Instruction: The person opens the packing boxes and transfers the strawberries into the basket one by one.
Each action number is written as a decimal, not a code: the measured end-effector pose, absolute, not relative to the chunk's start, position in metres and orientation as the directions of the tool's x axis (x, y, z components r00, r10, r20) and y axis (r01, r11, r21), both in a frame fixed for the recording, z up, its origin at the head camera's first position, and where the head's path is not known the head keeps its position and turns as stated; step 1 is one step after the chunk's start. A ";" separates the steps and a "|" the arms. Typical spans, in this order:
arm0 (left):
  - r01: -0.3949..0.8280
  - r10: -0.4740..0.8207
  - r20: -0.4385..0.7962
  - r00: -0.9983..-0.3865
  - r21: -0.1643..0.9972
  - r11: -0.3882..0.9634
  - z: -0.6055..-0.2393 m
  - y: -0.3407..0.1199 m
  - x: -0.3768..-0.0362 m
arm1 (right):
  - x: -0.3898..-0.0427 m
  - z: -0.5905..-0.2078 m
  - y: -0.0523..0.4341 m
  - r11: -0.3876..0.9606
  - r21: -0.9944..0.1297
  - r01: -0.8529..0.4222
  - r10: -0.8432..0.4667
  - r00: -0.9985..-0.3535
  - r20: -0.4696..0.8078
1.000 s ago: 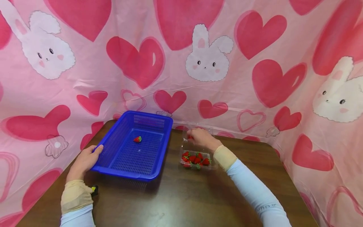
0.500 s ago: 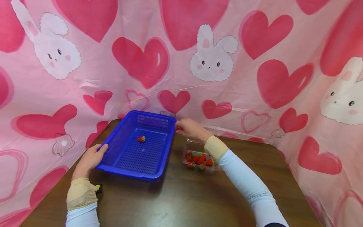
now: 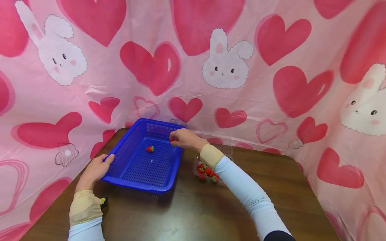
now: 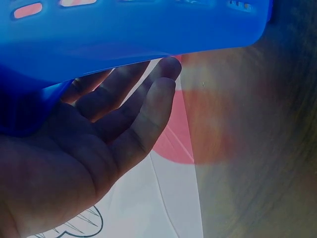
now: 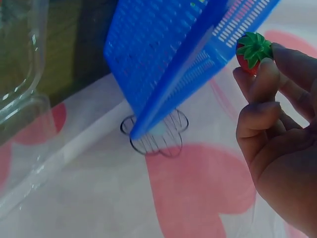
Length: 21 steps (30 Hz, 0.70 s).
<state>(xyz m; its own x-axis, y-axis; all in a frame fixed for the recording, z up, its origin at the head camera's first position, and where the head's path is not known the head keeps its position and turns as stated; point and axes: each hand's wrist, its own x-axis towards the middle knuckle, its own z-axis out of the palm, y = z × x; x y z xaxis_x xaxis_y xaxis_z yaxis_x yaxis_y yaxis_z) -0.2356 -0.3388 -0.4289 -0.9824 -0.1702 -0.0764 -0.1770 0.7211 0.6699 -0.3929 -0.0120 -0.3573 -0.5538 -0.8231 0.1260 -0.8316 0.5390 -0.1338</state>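
Note:
My left hand holds the near left rim of a blue plastic basket, thumb on top. In the left wrist view its fingers reach beneath the basket's edge. One strawberry lies on the basket floor toward the back. Over the basket's right rim, my right hand pinches another strawberry; the right wrist view shows this strawberry between thumb and fingertips, green leaves facing the camera. Right of the basket, several strawberries sit in a clear plastic box, partly hidden by my right forearm.
The clear box's raised lid stands toward the back wall. A small black and yellow object is by my left wrist on the brown wooden table. A pink heart-and-rabbit cloth hangs around the table.
My right hand has carried a strawberry leftward from above the clear box to over the basket's right rim. My left hand keeps its hold on the basket. The head view has shifted slightly.

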 end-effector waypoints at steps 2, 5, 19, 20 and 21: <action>-0.174 -0.171 -0.072 -0.983 0.666 0.725 -0.429 -0.339 -0.236 | -0.394 -0.361 -0.018 0.543 -0.137 -0.829 -0.822 -0.557 0.119; -0.177 -0.174 -0.072 -0.982 0.667 0.724 -0.430 -0.340 -0.236 | -0.396 -0.367 -0.028 0.549 -0.160 -0.820 -0.818 -0.567 0.100; -0.169 -0.173 -0.060 -0.983 0.662 0.730 -0.434 -0.341 -0.238 | -0.404 -0.406 -0.063 0.548 -0.216 -0.808 -0.820 -0.570 0.050; -0.170 -0.175 -0.059 -0.983 0.661 0.731 -0.434 -0.341 -0.238 | -0.404 -0.407 -0.065 0.555 -0.217 -0.803 -0.817 -0.576 0.043; -0.172 -0.176 -0.061 -0.983 0.660 0.732 -0.434 -0.341 -0.238 | -0.405 -0.409 -0.067 0.562 -0.217 -0.799 -0.813 -0.581 0.034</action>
